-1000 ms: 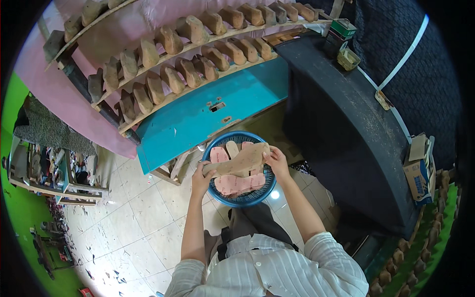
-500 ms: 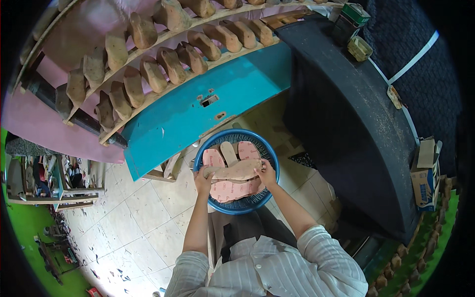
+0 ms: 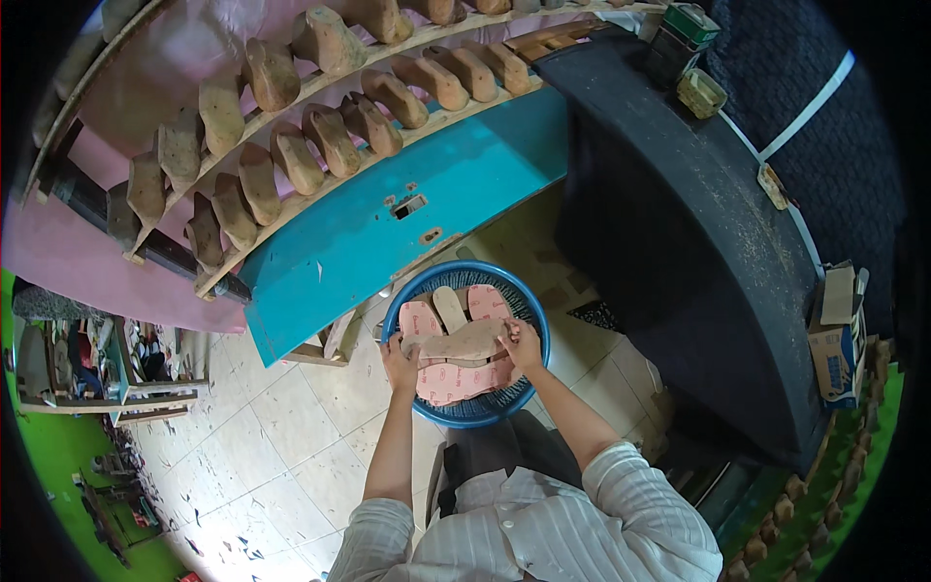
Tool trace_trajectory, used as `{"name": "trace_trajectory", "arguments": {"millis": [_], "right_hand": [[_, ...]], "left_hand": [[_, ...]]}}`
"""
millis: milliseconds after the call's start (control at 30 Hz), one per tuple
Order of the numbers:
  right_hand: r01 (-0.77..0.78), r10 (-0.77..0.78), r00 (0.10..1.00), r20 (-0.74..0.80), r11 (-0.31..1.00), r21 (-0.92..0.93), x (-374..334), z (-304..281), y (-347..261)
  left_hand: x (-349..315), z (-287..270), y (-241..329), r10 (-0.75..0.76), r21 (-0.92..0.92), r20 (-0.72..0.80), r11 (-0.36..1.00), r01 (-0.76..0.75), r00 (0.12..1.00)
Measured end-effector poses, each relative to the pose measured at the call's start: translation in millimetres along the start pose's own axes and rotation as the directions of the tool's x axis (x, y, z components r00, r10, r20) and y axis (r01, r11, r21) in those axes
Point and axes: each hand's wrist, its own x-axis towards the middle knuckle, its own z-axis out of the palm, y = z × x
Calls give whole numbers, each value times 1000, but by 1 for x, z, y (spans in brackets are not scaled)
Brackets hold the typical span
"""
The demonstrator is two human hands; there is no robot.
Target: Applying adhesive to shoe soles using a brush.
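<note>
A tan shoe insole lies crosswise between my two hands, above a round blue basin. My left hand is closed on its left end. My right hand pinches the other end, fingertips at its edge. Beneath, inside the basin, rest several pink printed insoles, partly covered by the held one. Another tan insole piece sticks out on the far side between two pink ends. Dark shredded-looking stuff shows around them at the basin wall.
Wooden shoe lasts stand in rows on shelves ahead. Below them slants a turquoise board. A black-covered table curves along the right, with a cardboard box beside it. Left stands a cluttered wooden rack; scraps litter the tiled floor.
My right fingers have shifted slightly at the insole's end. Both hands still hold it over the basin. The whole view has tilted a little.
</note>
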Motion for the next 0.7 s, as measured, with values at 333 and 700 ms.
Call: {"name": "trace_trajectory", "arguments": {"millis": [333, 700], "right_hand": [[172, -128, 957, -259, 973, 153, -65, -78, -84], [266, -128, 750, -649, 957, 119, -189, -191, -148]], "left_hand": [[-50, -68, 104, 221, -262, -161, 930, -258, 962], [-109, -91, 202, 545, -392, -48, 760, -518, 837]]}}
